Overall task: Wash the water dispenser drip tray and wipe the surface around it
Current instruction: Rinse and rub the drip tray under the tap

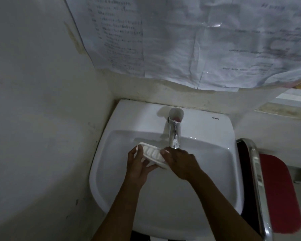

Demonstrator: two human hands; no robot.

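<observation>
Tilting over the white sink [207, 171] basin, just below the chrome faucet [174, 136], the ribbed white drip tray [152, 154] sits between both hands: left hand [137, 164] fingers curled under its near end, right hand [181, 162] fingers pressed together over its far end.

We see a dim, bluish-grey scene with soft, low light. The brightest patches are glare on the chrome faucet [174, 134] and on the white sink [163, 197] rim. The printed sheets [198, 40] above are smeared by blur, their text unreadable. Wide-angle distortion bends the wall [33, 101] at the edges.
</observation>
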